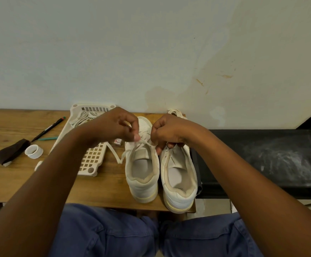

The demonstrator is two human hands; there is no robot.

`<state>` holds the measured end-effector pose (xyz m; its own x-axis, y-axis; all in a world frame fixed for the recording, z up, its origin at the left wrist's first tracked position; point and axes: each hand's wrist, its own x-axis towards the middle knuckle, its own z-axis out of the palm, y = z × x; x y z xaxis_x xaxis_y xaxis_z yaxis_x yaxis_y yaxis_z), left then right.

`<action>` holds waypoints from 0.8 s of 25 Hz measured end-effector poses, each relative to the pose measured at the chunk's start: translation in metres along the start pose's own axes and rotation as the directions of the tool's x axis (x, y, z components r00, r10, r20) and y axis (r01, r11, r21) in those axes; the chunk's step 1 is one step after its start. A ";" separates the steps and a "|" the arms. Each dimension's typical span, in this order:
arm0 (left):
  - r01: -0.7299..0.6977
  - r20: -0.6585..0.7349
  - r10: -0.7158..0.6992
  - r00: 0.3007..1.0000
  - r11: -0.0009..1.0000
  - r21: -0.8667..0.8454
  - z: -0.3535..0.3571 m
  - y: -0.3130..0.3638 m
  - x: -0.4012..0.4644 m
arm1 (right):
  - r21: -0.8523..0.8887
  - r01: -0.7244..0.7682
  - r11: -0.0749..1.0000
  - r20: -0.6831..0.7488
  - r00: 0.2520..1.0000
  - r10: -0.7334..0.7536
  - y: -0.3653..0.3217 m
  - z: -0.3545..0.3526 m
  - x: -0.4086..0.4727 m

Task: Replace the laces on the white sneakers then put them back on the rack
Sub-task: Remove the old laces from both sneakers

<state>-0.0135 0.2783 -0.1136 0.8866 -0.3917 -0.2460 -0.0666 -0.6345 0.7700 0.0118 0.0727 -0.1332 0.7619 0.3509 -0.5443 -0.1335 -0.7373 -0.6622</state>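
Observation:
Two white sneakers stand side by side on the wooden table (12,175), heels toward me: the left sneaker (141,171) and the right sneaker (178,180). Both hands work over the left sneaker's eyelets. My left hand (114,125) pinches one end of a white lace (117,154), whose slack zigzags down onto the table. My right hand (169,130) pinches the other part of the lace at the sneaker's tongue. A pale plastic rack (89,162) lies to the left of the sneakers, with old laces (82,116) bundled at its far end.
A pen (47,129), a teal pencil (47,139), a dark cloth (10,152) and a white ring (34,151) lie on the table's left. More lace (175,111) sits behind the right sneaker. A black bench (262,158) adjoins the table on the right.

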 end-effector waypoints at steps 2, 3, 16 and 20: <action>0.018 -0.075 -0.030 0.997 0.987 -0.162 -0.011 -0.006 -0.007 | -0.004 0.003 1.000 0.006 1.000 -0.003 0.000 0.000 0.001; 0.035 -0.118 -0.057 0.991 0.983 -0.179 -0.013 -0.010 -0.008 | -0.005 0.005 1.000 0.009 1.000 -0.005 0.000 0.000 0.002; 0.044 -0.023 -0.038 0.999 0.924 0.381 0.028 0.007 0.018 | -0.040 -0.023 0.999 0.002 1.000 0.023 0.001 -0.002 0.007; 0.050 0.046 -0.071 0.996 0.936 0.348 0.028 0.013 0.015 | -0.044 -0.010 0.999 0.009 1.000 0.011 0.000 0.001 0.007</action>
<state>-0.0135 0.2460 -0.1239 0.8671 -0.3760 -0.3266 -0.1773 -0.8458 0.5032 0.0168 0.0762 -0.1374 0.7545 0.3485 -0.5561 -0.1134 -0.7654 -0.6335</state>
